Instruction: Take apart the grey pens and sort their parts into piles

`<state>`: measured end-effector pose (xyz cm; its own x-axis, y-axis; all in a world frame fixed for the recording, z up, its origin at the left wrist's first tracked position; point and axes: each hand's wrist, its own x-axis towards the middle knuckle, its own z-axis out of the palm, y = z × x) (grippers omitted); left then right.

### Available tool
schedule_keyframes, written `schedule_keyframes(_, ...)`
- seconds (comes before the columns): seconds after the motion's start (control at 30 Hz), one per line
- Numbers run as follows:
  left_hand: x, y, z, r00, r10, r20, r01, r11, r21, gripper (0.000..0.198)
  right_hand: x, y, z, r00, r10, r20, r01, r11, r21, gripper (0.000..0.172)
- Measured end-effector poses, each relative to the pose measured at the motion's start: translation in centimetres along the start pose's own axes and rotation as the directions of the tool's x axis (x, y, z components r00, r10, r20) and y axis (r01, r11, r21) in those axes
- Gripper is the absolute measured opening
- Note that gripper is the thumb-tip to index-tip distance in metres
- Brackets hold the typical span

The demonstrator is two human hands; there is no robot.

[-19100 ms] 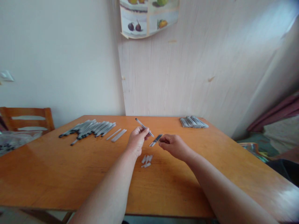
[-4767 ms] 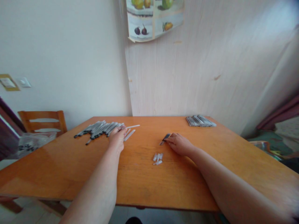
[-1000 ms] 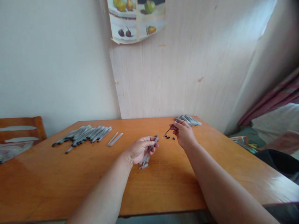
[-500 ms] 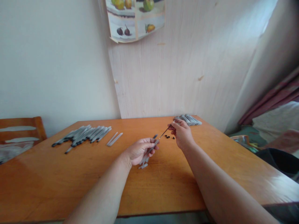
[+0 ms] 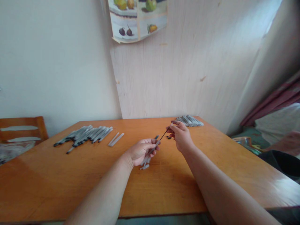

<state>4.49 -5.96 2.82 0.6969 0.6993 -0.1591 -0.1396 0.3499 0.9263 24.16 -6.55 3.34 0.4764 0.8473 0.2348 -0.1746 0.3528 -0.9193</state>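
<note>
My left hand (image 5: 142, 151) is closed round a translucent pen barrel (image 5: 157, 143), tilted up to the right. A thin dark pen refill (image 5: 164, 133) is pinched by its upper end in my right hand (image 5: 181, 135). The refill's lower end meets the mouth of the barrel; how far inside it reaches I cannot tell. Beneath my left hand lie several translucent pen parts (image 5: 145, 167), partly hidden by the fingers. A few small black plugs (image 5: 168, 137) sit on the table beside my right hand.
On the wooden table (image 5: 98, 184), a spread of pens with black ends (image 5: 86, 136) lies at the left. Two loose clear tubes (image 5: 116, 139) are near it. A bundle of refills (image 5: 189, 120) lies at the back right. A wooden chair (image 5: 42, 129) stands at far left.
My right hand has come slightly down and left, bringing the refill closer into the barrel's mouth. My left hand stays almost in place. The view has shifted slightly.
</note>
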Motion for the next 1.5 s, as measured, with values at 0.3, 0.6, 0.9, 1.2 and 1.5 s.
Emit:
schedule_keyframes(0.3,0.1,-0.1,-0.1,0.999,0.025,-0.03,-0.025,1.0,-0.017,0.016,-1.0,-0.1,0.5,0.997,0.007,0.078,-0.004,0.999,-0.05,0.024)
schedule_keyframes(0.6,0.5,-0.2,-0.7,0.995,0.084,-0.048,-0.085,0.996,-0.036,0.019,-2.5,-0.1,1.5,0.975,0.018,0.223,0.014,0.99,-0.141,0.019)
schedule_keyframes(0.9,0.7,-0.2,-1.2,0.989,0.149,-0.027,-0.15,0.988,-0.039,0.022,-3.0,0.3,1.6,0.93,0.042,0.365,0.073,0.953,-0.295,0.016)
schedule_keyframes(1.2,0.7,-0.1,-1.3,0.986,0.166,-0.033,-0.167,0.985,-0.038,0.022,-2.9,0.2,1.5,0.939,0.038,0.341,0.081,0.941,-0.328,0.022)
schedule_keyframes(1.5,0.4,0.2,-1.3,0.987,0.156,-0.033,-0.156,0.988,-0.015,0.021,-0.1,-0.3,-0.9,0.999,-0.02,0.032,0.029,0.954,-0.298,0.021)
